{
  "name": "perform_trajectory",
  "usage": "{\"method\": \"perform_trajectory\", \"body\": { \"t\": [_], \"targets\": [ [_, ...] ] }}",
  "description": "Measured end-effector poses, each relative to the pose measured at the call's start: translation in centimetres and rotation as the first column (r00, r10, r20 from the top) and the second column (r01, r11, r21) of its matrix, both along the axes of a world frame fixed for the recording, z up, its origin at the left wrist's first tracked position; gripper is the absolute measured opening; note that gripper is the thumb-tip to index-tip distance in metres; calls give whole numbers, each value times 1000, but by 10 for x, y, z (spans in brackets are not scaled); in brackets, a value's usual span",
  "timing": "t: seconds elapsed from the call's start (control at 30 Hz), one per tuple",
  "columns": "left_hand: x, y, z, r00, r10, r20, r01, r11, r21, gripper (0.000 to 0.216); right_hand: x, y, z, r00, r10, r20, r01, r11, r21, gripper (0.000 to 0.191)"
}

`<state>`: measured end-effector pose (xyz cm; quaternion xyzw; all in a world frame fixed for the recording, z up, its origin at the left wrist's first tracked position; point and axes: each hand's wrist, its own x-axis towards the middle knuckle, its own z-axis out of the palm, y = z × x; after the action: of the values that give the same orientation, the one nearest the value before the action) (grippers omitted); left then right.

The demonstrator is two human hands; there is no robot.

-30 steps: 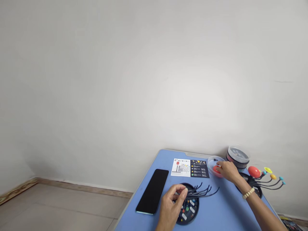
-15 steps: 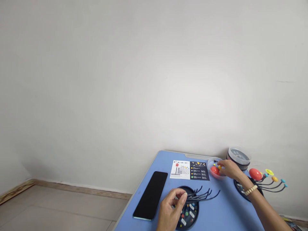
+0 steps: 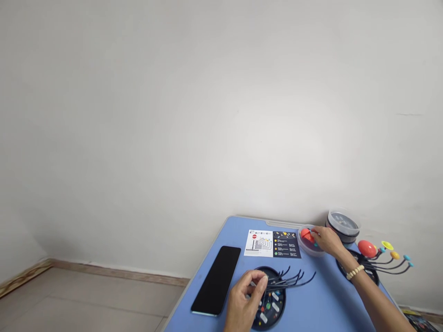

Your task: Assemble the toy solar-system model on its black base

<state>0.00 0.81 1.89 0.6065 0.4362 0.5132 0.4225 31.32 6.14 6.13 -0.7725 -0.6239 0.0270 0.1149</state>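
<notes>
Pinched together, the thumb and fingers of my left hand [image 3: 244,297] hold the hub end of a bunch of black curved rods [image 3: 292,282]. The rods fan out to the right over a round black base [image 3: 272,313] printed with coloured planets. My right hand [image 3: 327,240], wearing a beaded bracelet [image 3: 355,272], reaches into a round clear container [image 3: 311,251]. Its fingers curl against red rounded pieces [image 3: 306,235] there; whatever lies between the fingertips is hidden. Past my right wrist stands a planet model [image 3: 367,249] with a red ball and small coloured pieces on its rods.
On the blue table [image 3: 311,304] a black phone [image 3: 217,280] lies to the left. A printed instruction sheet [image 3: 259,243] is beside the container. Stacked round tubs [image 3: 342,226] stand at the back right, near the wall [image 3: 207,115].
My right hand has shifted slightly within the container, and the red pieces have moved toward its back. The left hand keeps its pinch in the same place.
</notes>
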Motion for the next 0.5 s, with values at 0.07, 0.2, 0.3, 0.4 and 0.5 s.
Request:
{"method": "perform_trajectory", "body": {
  "t": [0.07, 0.2, 0.3, 0.4, 0.5],
  "targets": [
    [0, 0, 0, 1000, -1, 6, 1, 1000, -12, 42, 3, 0, -2, 1000, -30, 8, 30, 999, 11, 34],
    [0, -1, 1, 1000, 2, 16, -2, 1000, -28, 44, 9, 1, -7, 999, -46, 18, 46, 999, 15, 38],
    [-1, -1, 2, 1000, -4, 25, 5, 999, -47, 46, 11, 4, -10, 999, -44, 25, 44, 999, 6, 35],
    [0, -2, 3, 999, 4, 42, -1, 998, -61, 47, 11, 10, -11, 998, -46, 37, 46, 999, -4, 25],
    [1, -2, 3, 998, 7, 57, -3, 997, -80, 50, 9, 15, -11, 997, -41, 58, 43, 999, -21, 27]
  ]
}}
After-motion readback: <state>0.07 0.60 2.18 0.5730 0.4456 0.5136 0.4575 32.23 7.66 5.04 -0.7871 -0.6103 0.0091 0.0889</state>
